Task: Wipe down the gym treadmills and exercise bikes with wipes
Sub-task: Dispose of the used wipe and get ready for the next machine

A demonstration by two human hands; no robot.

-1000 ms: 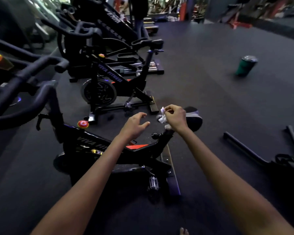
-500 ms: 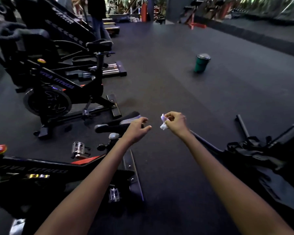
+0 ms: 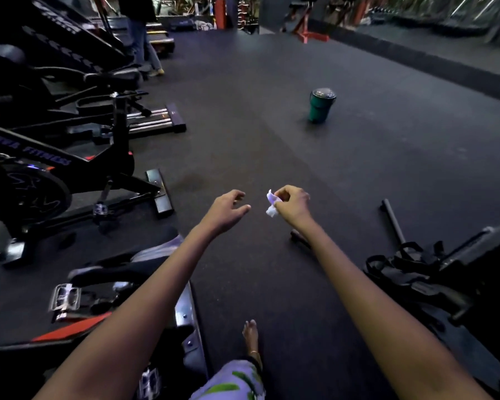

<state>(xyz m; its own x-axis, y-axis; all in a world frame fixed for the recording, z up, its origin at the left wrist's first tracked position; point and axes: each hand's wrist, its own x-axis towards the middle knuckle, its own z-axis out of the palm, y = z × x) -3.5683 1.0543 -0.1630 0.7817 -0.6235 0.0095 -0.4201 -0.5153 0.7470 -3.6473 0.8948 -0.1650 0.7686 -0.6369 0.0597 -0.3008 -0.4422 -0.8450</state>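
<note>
**Wipe in hand, between machines**

While both arms reach out over the dark rubber floor point(image 3: 272, 116), the head view shows the right hand point(image 3: 292, 204) with its fingers curled round a small crumpled white wipe point(image 3: 271, 204), pinched up near the fingertips. The left hand point(image 3: 228, 209) hangs just beside it, fingers loosely spread and holding nothing. The nearest exercise bike point(image 3: 122, 287) stands at the lower left edge of the floor, its saddle under the left forearm; a second exercise bike point(image 3: 49, 168) stands further along the left edge. A green bin point(image 3: 321, 106) sits well apart, out on the middle of the floor. Black gear point(image 3: 433, 272) lies at the right edge. A person's legs point(image 3: 143, 50) show at the far left.

To my eye the wipe looks used and bunched, held over bare floor, so the step is likely binning it or refolding it. Doing it well would mean opening the wipe with the free left hand to a clean face, or dropping it in the bin and taking a fresh one, before touching the next saddle or handlebar.
</note>
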